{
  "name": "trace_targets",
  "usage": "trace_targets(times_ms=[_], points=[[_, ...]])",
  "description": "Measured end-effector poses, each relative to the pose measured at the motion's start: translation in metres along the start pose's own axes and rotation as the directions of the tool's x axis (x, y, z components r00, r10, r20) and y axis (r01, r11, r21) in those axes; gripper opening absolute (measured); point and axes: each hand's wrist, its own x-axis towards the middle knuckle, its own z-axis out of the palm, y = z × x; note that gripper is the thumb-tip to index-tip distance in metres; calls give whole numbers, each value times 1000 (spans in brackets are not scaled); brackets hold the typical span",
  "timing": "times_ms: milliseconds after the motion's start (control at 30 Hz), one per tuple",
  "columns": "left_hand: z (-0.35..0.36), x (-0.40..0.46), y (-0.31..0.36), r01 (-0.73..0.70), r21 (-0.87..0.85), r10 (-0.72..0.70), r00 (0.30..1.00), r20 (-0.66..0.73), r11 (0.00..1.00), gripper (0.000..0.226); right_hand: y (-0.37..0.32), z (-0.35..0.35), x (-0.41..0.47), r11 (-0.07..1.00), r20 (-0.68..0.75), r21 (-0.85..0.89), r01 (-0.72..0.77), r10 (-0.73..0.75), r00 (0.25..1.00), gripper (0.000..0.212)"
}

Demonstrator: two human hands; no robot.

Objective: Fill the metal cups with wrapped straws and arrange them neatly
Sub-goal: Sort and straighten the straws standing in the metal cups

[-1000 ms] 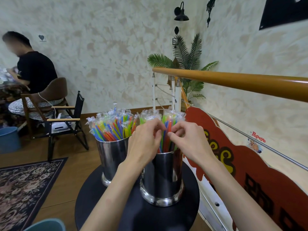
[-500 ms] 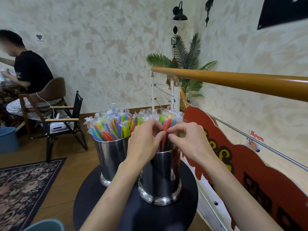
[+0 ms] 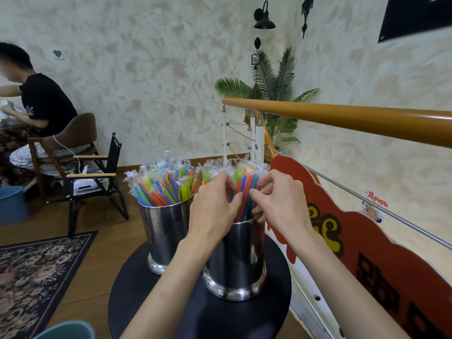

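While your left hand (image 3: pixel 215 204) and right hand (image 3: pixel 281 201) pinched wrapped straws (image 3: pixel 245 189) between them above near cup (image 3: pixel 234 260), spreading gently, evenly served best.

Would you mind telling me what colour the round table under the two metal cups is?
Black: the round table shows plainly in the head view.

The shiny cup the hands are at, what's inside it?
The near metal cup holds colourful wrapped straws, standing up past its rim. The left hand and right hand grip them, fingers curled in. The cup's wall hides the straws' lower ends.
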Motion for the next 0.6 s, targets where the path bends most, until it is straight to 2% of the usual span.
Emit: trace_targets(times_ms=[267, 433, 600], points=[[1, -1, -1, -13, 6, 13, 1000, -2, 1000, 18, -5, 4, 1, 982, -6, -188, 23, -25, 1000, 16], [0, -1, -2, -20, -20, 20, 1000, 3, 1000, 9, -4, 4, 0, 991, 10, -135, 3, -2, 1000, 11], [-1, 1, -4, -21, -22, 21, 999, 25, 1000, 12, -2, 2, -1, 1000, 37, -27, 2, -1, 999, 11]])
